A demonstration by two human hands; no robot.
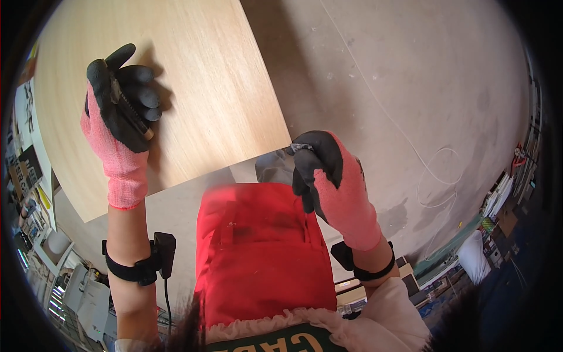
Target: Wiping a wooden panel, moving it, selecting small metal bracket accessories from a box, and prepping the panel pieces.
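Note:
My left hand [120,102], in a pink glove with black coated palm, is over the wooden board [211,82]. Across its palm, under the thumb, lies a slim dark tool [134,114] with a ridged body and a tan end; its exact kind is unclear. The fingers are loosely bent around it. My right hand [331,176], gloved the same way, is closed at the board's near right corner. A small grey metallic piece [303,146] shows at its thumb and forefinger, pointing toward that corner. The fist hides the rest of it.
Grey concrete floor [375,76] lies right of the board, with a thin pale cord [434,173] looped on it. My red apron [264,246] is below the board's near edge. Shelves and assorted goods line both sides. A black strap with a small box [138,264] circles my left forearm.

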